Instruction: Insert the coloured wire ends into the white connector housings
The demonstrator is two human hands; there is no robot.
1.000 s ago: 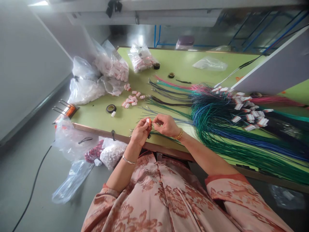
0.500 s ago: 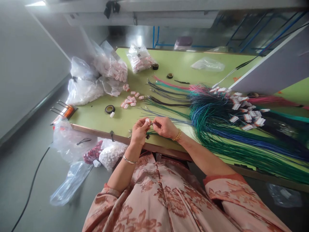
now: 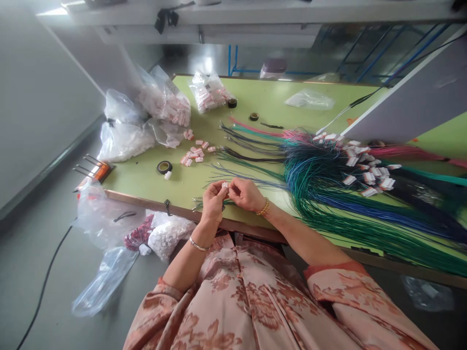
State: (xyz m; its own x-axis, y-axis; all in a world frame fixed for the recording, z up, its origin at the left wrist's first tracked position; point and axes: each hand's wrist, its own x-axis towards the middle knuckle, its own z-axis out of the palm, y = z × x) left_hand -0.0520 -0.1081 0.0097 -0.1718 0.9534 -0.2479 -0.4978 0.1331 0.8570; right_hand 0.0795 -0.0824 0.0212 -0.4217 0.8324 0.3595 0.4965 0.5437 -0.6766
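I am pinching a small white connector (image 3: 224, 185) between the fingertips of my left hand (image 3: 212, 202), holding it just above the near edge of the green table (image 3: 146, 175). My left fingers are curling closed around it, the thumb pressing from the side. My right hand (image 3: 245, 193) is meeting the left at the connector, its thumb and forefinger closing on what looks like a thin wire end; the wire itself is too fine to make out at the grip. Both hands are touching at the fingertips.

Loose green and blue wires (image 3: 233, 172) are lying flat on the table just beyond my hands, fanning out from a large bundle of green, blue and pink wires (image 3: 328, 194) on my right side. White connectors already fitted (image 3: 368, 167) are resting on top of that bundle. A scatter of pink-and-white connectors (image 3: 195, 153) is sitting farther out, to the left, near a roll of black tape (image 3: 164, 167). Clear plastic bags of parts (image 3: 164, 104) are piling up at the far left corner, and more bags (image 3: 109, 221) are hanging below the table edge.
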